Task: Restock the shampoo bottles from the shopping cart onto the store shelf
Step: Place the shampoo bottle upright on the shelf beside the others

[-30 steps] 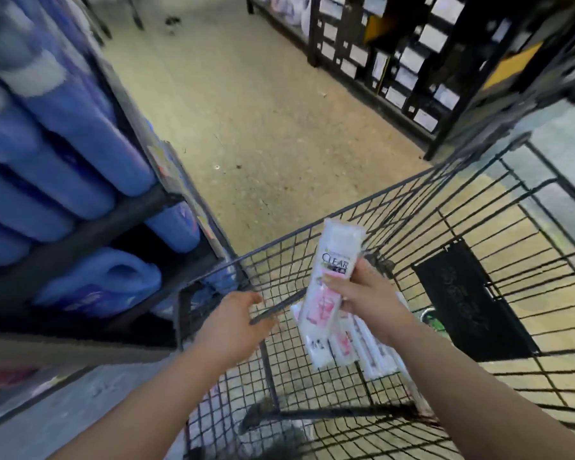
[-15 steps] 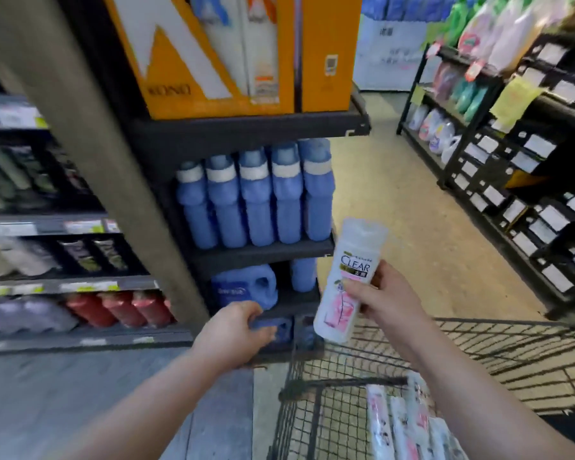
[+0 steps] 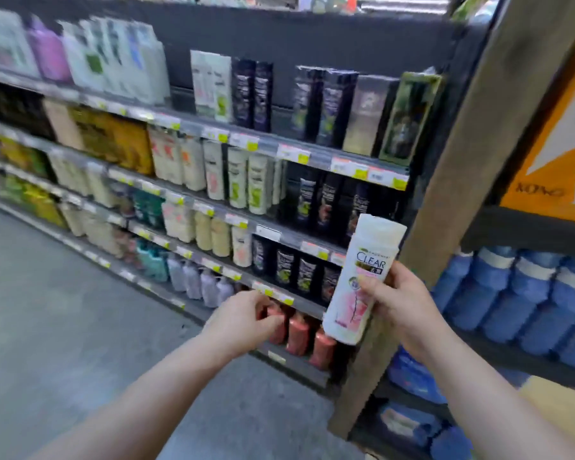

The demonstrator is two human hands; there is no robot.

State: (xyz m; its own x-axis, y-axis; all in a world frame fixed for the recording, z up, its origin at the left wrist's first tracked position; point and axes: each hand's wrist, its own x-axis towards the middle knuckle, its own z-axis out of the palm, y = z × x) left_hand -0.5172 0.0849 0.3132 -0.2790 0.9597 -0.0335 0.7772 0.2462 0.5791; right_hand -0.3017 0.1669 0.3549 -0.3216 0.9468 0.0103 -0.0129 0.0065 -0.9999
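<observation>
My right hand [image 3: 399, 300] grips a white and pink Clear shampoo bottle [image 3: 362, 280], held upright in front of the store shelf [image 3: 316, 154]. The bottle sits in the air before the right end of the shelf, near a row of black bottles [image 3: 296, 270]. My left hand [image 3: 243, 317] hovers lower and to the left, fingers loosely curled and holding nothing, close to the price rail above some red bottles [image 3: 299, 333]. The shopping cart is out of view.
The shelf tiers carry many white, black, yellow and teal bottles. A brown pillar [image 3: 452, 161] stands right of the shelf. Beyond it are blue detergent bottles [image 3: 518, 293] and an orange box [image 3: 558, 137]. Grey floor [image 3: 63, 327] lies at the lower left.
My view has swung from the cart and the aisle end to the shampoo shelf. My right hand has carried the bottle up and away from the cart. My left hand let go of the cart rim.
</observation>
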